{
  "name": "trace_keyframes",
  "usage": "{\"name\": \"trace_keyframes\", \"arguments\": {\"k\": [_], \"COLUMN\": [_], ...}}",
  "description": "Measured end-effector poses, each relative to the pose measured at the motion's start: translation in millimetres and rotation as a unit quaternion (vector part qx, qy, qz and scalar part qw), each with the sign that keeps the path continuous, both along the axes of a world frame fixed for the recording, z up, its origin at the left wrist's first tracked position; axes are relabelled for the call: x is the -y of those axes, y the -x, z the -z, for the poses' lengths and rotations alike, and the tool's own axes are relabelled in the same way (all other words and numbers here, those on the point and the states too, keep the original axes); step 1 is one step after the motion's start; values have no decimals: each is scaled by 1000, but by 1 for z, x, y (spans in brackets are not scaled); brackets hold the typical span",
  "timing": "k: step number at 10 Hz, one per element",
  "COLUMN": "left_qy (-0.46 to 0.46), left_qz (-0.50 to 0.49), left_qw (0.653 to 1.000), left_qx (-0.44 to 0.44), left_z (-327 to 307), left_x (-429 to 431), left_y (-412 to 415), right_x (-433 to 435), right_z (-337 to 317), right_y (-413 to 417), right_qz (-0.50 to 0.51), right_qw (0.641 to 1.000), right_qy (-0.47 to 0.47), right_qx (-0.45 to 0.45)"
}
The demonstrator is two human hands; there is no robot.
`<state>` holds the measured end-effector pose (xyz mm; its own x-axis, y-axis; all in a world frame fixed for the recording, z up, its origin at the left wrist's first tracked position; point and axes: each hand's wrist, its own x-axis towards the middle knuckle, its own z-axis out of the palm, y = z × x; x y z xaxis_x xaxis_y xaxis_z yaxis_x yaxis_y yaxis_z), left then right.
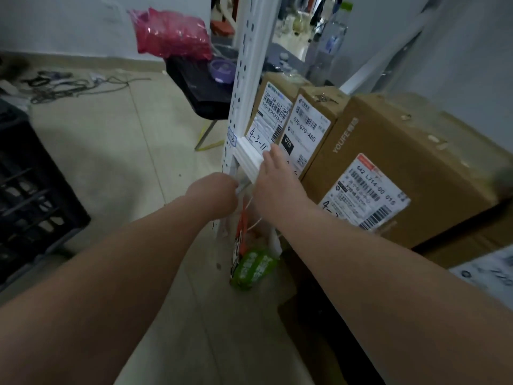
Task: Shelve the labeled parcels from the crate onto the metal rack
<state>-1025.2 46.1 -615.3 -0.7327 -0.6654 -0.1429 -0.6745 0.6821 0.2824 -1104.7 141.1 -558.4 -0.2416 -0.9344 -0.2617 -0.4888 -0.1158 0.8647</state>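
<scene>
The right hand (pixel 273 176) rests near-straight fingers, holding nothing, on the shelf rail (pixel 247 159) under the 4-3-11 parcel (pixel 270 112), likely squaring it; at its 9 o'clock the left hand (pixel 219 190) hides its fingers, so its grip cannot be told

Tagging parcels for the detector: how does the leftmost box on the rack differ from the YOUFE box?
The leftmost box is narrow; the YOUFE box is far wider. The leftmost box's label fills most of its front; the YOUFE box's label covers only a lower part. Both are brown cardboard with barcode labels and handwritten codes.
</scene>
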Motion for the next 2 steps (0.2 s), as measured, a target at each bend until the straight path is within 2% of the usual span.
{"name": "trace_keyframes", "arguments": {"k": [1, 2], "left_qy": [-37, -78], "left_qz": [-8, 5], "left_qw": [998, 995], "left_qx": [51, 69], "left_z": [-19, -61], "left_x": [-25, -52], "left_y": [-26, -48], "right_x": [-13, -32], "right_z": [-24, -57], "right_y": [-17, -36], "right_qz": [-5, 27], "right_qw": [997, 980], "right_qy": [-12, -5], "right_qx": [79, 198]}}
